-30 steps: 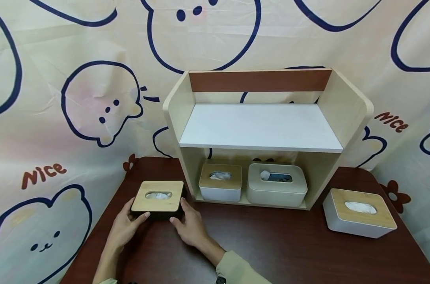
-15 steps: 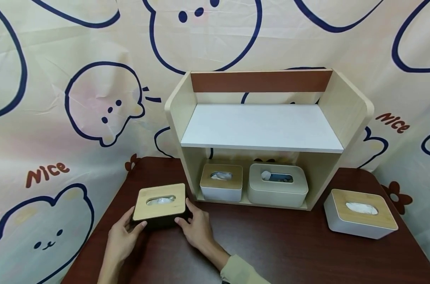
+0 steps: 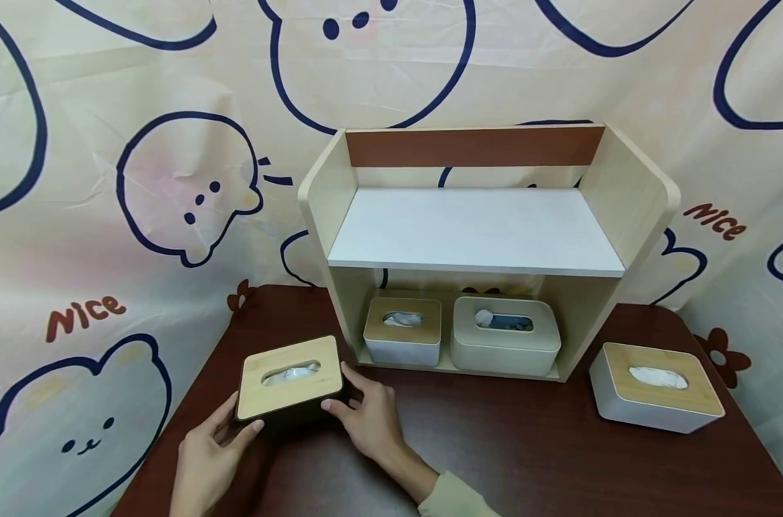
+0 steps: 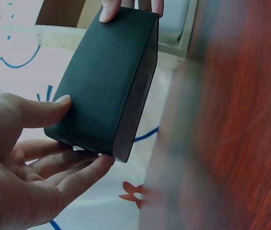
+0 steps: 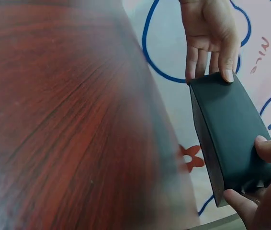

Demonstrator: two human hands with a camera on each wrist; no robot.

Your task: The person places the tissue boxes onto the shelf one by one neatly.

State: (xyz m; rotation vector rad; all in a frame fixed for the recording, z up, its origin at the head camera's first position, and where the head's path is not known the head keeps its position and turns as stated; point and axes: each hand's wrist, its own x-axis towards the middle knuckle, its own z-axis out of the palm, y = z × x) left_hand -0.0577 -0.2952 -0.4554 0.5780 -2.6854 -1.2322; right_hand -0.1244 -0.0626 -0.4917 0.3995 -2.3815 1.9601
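A black tissue box [image 3: 292,373] with a light wooden lid and an oval slot, white tissue showing in it, is held between both hands above the table at the left. My left hand [image 3: 212,456] grips its left end, thumb on the near side and fingers round the end. At the opposite end my right hand [image 3: 372,416] grips it the same way. Both wrist views show the dark side of the tissue box [image 4: 104,76], its underside facing the tabletop. In the head view the box slants, its right end farther from me.
A cream two-tier shelf [image 3: 475,230] stands at the back. On its lower level are a white tissue box with a wooden lid [image 3: 402,334] and a cream tissue box [image 3: 505,341]. Another wooden-lidded tissue box [image 3: 656,388] sits on the dark table [image 3: 527,459] at the right.
Both hands have brought the black tissue box nearer to me and raised it. Its left end has swung toward me, so it sits more slanted. The shelf and other boxes stay put.
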